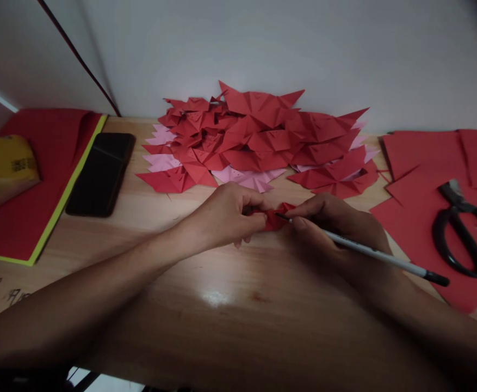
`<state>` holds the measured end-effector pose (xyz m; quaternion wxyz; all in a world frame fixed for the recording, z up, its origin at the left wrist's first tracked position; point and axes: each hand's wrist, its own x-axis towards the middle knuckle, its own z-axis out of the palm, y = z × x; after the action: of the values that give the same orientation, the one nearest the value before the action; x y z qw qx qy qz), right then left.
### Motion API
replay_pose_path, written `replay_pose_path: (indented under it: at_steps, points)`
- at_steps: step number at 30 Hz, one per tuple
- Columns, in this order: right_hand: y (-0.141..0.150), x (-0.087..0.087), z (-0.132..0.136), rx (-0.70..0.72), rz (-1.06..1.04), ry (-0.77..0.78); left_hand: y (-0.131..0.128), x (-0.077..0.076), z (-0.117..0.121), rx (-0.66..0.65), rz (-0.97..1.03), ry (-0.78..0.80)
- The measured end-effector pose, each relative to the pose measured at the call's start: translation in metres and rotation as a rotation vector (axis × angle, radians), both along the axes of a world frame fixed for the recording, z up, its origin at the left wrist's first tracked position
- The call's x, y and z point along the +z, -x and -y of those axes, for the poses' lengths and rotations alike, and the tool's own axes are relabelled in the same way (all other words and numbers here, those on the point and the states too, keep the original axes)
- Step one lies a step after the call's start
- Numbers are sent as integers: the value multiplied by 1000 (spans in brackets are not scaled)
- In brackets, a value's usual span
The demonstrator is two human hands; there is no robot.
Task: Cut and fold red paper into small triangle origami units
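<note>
Between my hands is a small folded piece of red paper (276,220), held just above the wooden table. The fingers and thumb of my left hand (238,215) pinch its left side. My right hand (336,226) grips a white pen (369,252) with a dark end cap, its tip against the red paper; some right fingers are hidden beneath. Behind my hands lies a wide heap of folded red paper pieces (258,139) with pointed corners. A few folded pink paper pieces (244,177) show among them.
Black-handled scissors (460,242) rest on red paper sheets (417,223) at the right. On the left are a dark phone (101,174), a red sheet stack with a yellow edge (54,218) and a yellow packet (7,169). A pale wall (262,43) stands behind the table (205,337).
</note>
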<state>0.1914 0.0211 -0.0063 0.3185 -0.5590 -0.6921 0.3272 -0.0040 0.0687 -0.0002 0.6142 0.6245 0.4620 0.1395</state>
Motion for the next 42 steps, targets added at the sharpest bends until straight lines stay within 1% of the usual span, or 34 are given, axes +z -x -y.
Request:
replay_pose_path:
  at_steps: [3, 8, 12, 16, 22, 31, 37, 42]
  points:
    - [-2, -1, 1, -4, -13, 2, 0, 0, -1, 10, -5, 11]
    - [-7, -2, 3, -65, -39, 2, 0, 0, -2, 4, 11, 22]
    - [-9, -3, 3, -32, -47, 24, 1, 0, -2, 8, 20, 13]
    - [-7, -3, 2, -35, -20, 1, 1, 0, -2, 15, 20, 22]
    - [-6, -1, 1, -29, -30, 17, 0, 0, -1, 20, 27, 20]
    - [-4, 0, -1, 48, 21, -66, -1, -1, 0, 44, -17, 16]
    - [-2, -1, 0, 40, 10, -63, -2, 0, 1, 38, -17, 7]
    - [0, 1, 1, 0, -4, -16, -1, -1, 1, 31, -14, 22]
